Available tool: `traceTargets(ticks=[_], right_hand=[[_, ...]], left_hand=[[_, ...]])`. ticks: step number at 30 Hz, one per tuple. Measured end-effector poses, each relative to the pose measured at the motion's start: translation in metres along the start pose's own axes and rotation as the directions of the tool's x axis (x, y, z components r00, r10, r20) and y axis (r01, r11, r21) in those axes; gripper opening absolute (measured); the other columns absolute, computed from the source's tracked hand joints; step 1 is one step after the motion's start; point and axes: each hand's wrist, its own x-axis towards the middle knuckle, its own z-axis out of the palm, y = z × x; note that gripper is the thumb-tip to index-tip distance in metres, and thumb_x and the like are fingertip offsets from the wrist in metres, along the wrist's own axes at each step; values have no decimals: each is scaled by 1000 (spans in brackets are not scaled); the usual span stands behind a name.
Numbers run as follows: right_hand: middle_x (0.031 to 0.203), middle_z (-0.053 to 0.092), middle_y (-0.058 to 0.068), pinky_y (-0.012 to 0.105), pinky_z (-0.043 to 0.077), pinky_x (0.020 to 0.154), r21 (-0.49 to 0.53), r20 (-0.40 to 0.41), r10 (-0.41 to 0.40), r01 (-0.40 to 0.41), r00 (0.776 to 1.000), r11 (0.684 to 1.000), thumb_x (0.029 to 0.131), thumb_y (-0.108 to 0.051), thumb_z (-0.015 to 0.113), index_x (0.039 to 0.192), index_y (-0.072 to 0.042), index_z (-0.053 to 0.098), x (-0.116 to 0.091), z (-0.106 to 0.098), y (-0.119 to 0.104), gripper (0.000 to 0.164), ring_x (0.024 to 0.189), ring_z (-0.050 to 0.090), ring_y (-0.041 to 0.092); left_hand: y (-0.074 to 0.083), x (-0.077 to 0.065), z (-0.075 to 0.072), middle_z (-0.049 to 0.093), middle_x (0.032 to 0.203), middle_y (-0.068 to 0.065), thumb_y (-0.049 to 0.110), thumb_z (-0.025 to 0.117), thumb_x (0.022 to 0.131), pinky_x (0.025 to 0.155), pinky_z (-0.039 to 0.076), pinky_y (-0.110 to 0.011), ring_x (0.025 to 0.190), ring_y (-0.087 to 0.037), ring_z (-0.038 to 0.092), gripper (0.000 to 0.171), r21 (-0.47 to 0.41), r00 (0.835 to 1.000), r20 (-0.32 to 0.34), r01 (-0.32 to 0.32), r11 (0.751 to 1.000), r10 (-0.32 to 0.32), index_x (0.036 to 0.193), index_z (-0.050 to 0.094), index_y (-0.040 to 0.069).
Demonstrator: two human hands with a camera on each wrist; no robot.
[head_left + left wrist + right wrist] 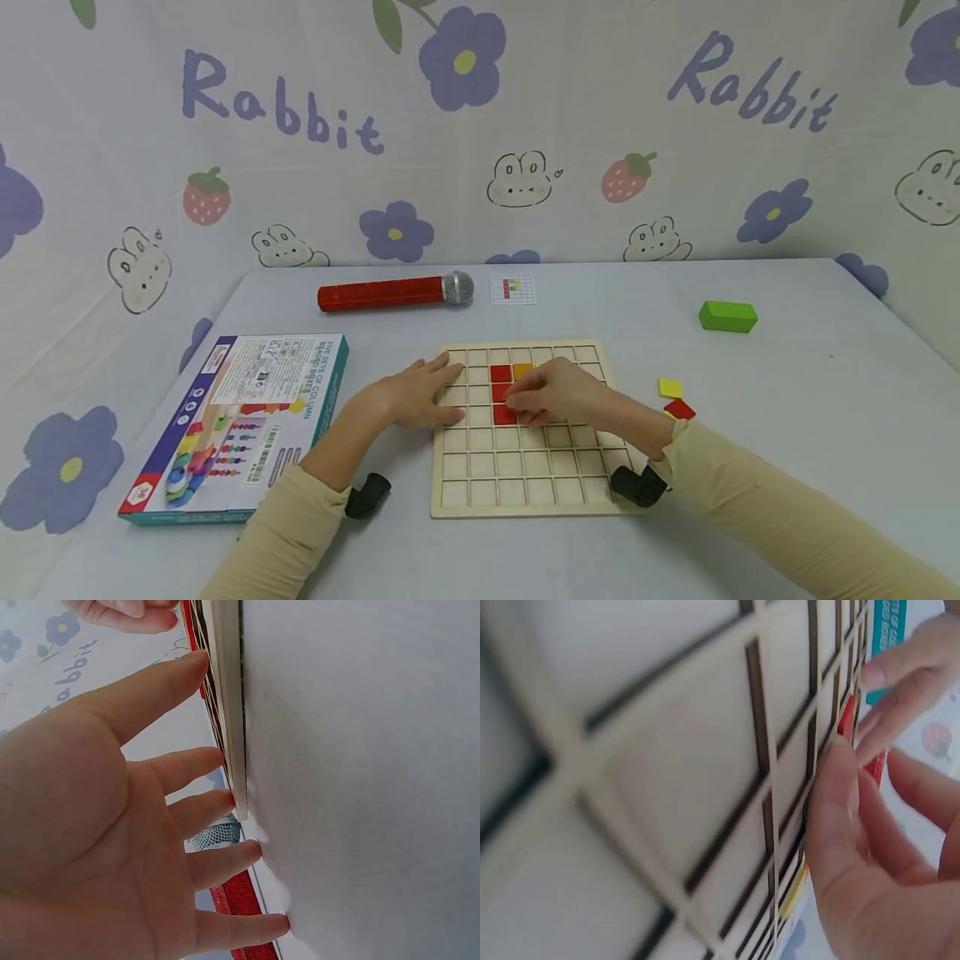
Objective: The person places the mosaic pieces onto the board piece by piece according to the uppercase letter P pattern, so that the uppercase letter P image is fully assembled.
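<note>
A wooden grid board lies in front of me, with red tiles in one column and an orange tile beside the top one. My left hand rests at the board's left edge, its fingers spread and nearly straight. In the left wrist view, the thumb and some fingertips meet the board's side. Over the middle of the grid, my right hand has thumb and fingers bent together, next to the lowest red tile. Whether a tile is between those fingertips is hidden.
Right of the board lie a yellow tile and a loose red tile. A green block stands farther back. Behind the board are a red microphone and a small pattern card. A flat box lies at left.
</note>
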Motion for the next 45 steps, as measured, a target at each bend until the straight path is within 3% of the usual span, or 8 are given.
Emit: traceTargets(ticks=[7, 10, 14, 22, 29, 36, 38, 45], right_hand=[[113, 66, 11, 33, 52, 86, 79, 160, -69, 57, 985, 995, 92, -22, 65, 125, 2, 60, -13, -30, 15, 41, 98, 65, 22], [118, 63, 14, 33, 50, 89, 102, 151, -71, 56, 986, 993, 94, -18, 62, 128, 3, 57, -22, -46, 22, 40, 102, 63, 23], [117, 62, 16, 32, 49, 91, 90, 114, -54, 44, 992, 995, 96, -24, 59, 133, 3, 51, -35, -68, 31, 47, 106, 61, 25], [128, 57, 14, 37, 45, 96, -21, 34, -20, 21, 999, 1000, 93, -38, 60, 138, -3, 47, -65, -105, 61, 59, 115, 57, 26], [128, 59, 8, 45, 41, 99, -86, 11, 8, -7, 1000, 996, 93, -38, 61, 134, -7, 54, -83, -122, 86, 53, 114, 56, 22], [128, 59, 7, 54, 36, 100, -148, 29, -33, 37, 999, 988, 93, -32, 61, 127, -8, 61, -96, -131, 101, 41, 118, 49, 26], [126, 60, 8, 53, 38, 99, -156, 41, -52, 58, 998, 986, 93, -30, 62, 127, -7, 60, -99, -133, 103, 41, 117, 51, 26], [121, 60, 17, 24, 50, 87, -91, 141, -140, 154, 980, 984, 91, -10, 64, 129, 2, 54, -107, -138, 113, 41, 105, 61, 19]], left_hand=[[1, 0, 2, 12, 158, -11, 38, 57, 95, 111, 18, -54, 141, -39, 11, 70, -6, 1000, -8, -10, 1000, 10, 152, 26, 13], [1, 0, 2, 12, 158, -10, 38, 57, 95, 111, 18, -54, 141, -39, 11, 70, -4, 1000, -6, -9, 1000, 9, 152, 26, 13], [2, 0, 1, 12, 158, -9, 40, 57, 95, 111, 17, -54, 142, -37, 10, 71, -2, 1000, -1, 5, 1000, -5, 152, 25, 15], [2, -1, 0, 11, 158, -8, 42, 58, 94, 111, 18, -54, 142, -37, 10, 72, 4, 1000, 0, 9, 1000, -9, 153, 24, 15], [3, -2, 1, 11, 158, -8, 41, 58, 94, 111, 18, -54, 142, -37, 10, 72, 0, 1000, 1, 7, 1000, -7, 153, 24, 15], [2, -2, 0, 11, 158, -8, 41, 58, 94, 110, 18, -55, 142, -37, 10, 72, 2, 1000, 4, 11, 1000, -11, 153, 24, 15], [2, -2, 0, 11, 158, -9, 40, 57, 95, 110, 17, -56, 142, -37, 9, 72, 1, 1000, 3, 7, 1000, -7, 153, 24, 14], [3, -2, -1, 11, 158, -10, 39, 57, 95, 110, 17, -56, 142, -38, 10, 71, 1, 1000, 1, -4, 1000, 4, 152, 24, 13]])
